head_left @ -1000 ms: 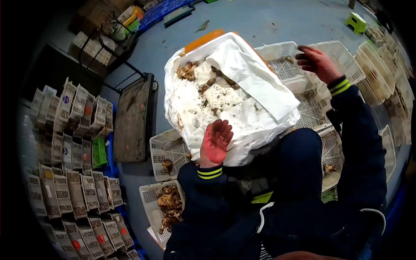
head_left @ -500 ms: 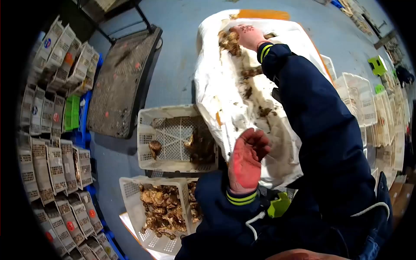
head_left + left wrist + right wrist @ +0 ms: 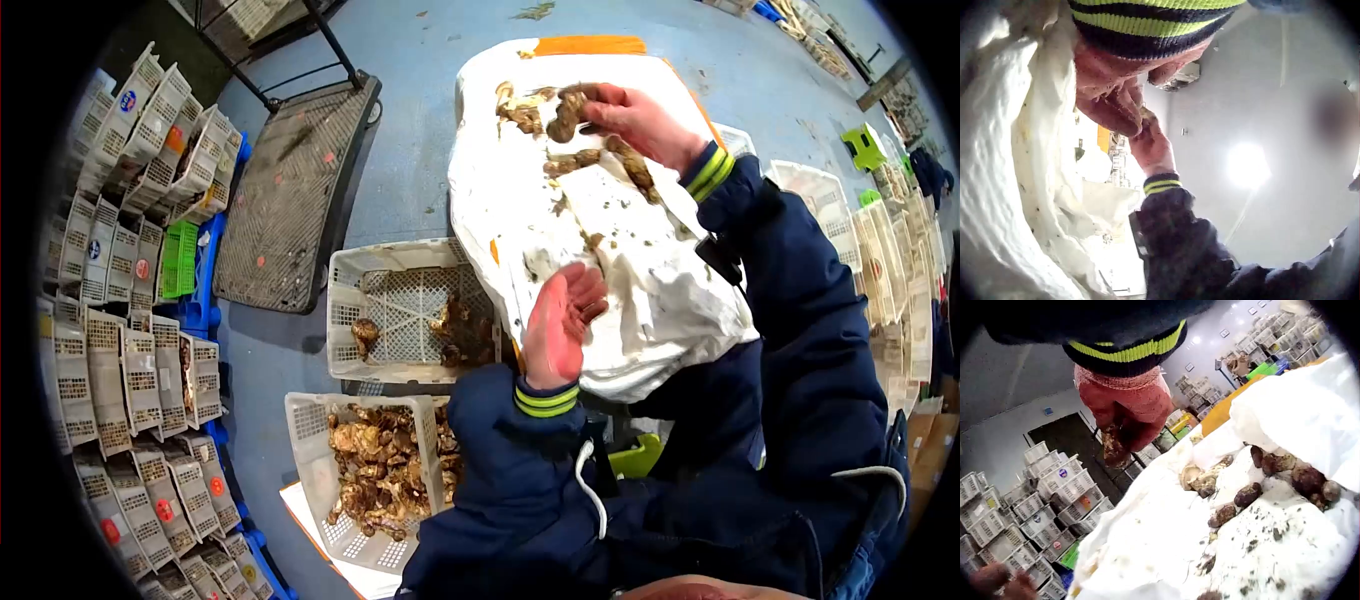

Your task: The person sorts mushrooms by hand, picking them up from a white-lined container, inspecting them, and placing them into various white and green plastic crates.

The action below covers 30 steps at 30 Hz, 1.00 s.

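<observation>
My right hand (image 3: pixel 640 122) grips a brown mushroom (image 3: pixel 566 116) above the white-lined box (image 3: pixel 500 200). In the right wrist view, that mushroom (image 3: pixel 1112 445) shows between the thumb and fingers of the right hand (image 3: pixel 1129 403). More brown mushrooms (image 3: pixel 1310 480) lie scattered on the white liner, among dark crumbs of dirt. Palm up and holding nothing, my left hand (image 3: pixel 560 328) is over the near left edge of the box, its fingers loosely bent. Beyond the left hand (image 3: pixel 1107 94), the left wrist view shows the right hand (image 3: pixel 1150 147) raised.
Left of the box stands a plastic crate (image 3: pixel 345 300) with a few mushrooms. Nearer, another crate (image 3: pixel 310 450) is heaped with them. A flat cart (image 3: pixel 290 200) and stacked crates (image 3: pixel 105 350) are farther left; more crates (image 3: pixel 825 210) line the right.
My view has turned toward the box. The right hand went from the right side, empty, into the box and now lifts a mushroom from its far end. The left hand stays palm up.
</observation>
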### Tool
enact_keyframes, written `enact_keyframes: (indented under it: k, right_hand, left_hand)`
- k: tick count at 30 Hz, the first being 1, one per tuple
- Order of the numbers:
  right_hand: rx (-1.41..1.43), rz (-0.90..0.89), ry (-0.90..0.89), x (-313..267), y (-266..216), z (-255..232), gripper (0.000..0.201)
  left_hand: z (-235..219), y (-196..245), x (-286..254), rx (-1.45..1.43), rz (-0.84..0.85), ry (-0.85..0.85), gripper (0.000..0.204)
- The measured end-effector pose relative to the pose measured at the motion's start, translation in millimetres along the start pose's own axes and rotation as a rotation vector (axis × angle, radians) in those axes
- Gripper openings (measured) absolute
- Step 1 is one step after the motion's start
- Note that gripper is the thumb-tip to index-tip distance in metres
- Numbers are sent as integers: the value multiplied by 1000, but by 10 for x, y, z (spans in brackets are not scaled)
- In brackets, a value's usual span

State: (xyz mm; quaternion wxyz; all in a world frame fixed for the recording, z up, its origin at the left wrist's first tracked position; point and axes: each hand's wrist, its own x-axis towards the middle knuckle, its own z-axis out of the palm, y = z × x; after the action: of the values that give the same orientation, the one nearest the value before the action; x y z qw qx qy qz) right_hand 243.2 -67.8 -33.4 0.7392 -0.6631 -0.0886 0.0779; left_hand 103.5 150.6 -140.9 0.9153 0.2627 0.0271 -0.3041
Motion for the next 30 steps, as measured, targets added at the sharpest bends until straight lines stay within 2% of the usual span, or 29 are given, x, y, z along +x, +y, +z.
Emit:
enact_keyframes:
  k: [2, 3, 4, 6, 7, 9, 10, 14, 17, 20, 22, 24, 25, 27, 28, 30]
  right_hand:
    - [162, 42, -48, -614, -196, 262, 41]
    - [51, 9, -50, -891, -224, 328, 43]
    - [68, -4, -42, -1121, -144, 357, 43]
    - [-41, -28, -33, -1573, -244, 602, 47]
    - [77, -58, -41, -1726, -235, 697, 49]
    - [235, -113, -17, -1969, -199, 870, 56]
    - [284, -139, 62, -2089, -211, 974, 56]
    - [303, -220, 161, -2350, -192, 1056, 52]
    - [290, -255, 216, -2471, -212, 1006, 47]
    - [425, -235, 181, -2545, -205, 945, 49]
    - [483, -223, 190, -2565, -169, 935, 51]
    - [496, -213, 183, -2573, -149, 942, 59]
    - [496, -210, 182, -2562, -148, 938, 59]
    - [309, -308, 186, -2508, -146, 922, 69]
    - [77, -374, 219, -2446, -13, 818, 77]
    - [-350, -397, 347, -2430, -79, 816, 71]
  left_hand:
    - [176, 28, -21, 35, -75, -29, 50]
    - [312, 11, -106, 5, -41, -146, 56]
    - [432, -11, -150, 65, -54, -163, 58]
    - [633, -58, -266, 23, -74, -208, 55]
    - [682, -138, -315, 37, -60, -114, 48]
    - [699, -243, -376, 58, -46, -192, 39]
    - [733, -292, -409, 88, -42, -204, 37]
    - [905, -427, -555, 43, -41, -201, 34]
    - [975, -443, -651, 76, -57, -368, 33]
    - [1125, -467, -713, 69, -113, -380, 36]
    - [1136, -486, -724, 70, -139, -347, 36]
    - [1142, -494, -733, 106, -86, -227, 32]
    - [1146, -490, -726, 104, -85, -225, 32]
    - [1230, -430, -719, 328, 169, 1, 29]
    - [1217, -359, -698, 505, 280, 28, 31]
    - [1177, -296, -630, 561, 426, -21, 30]
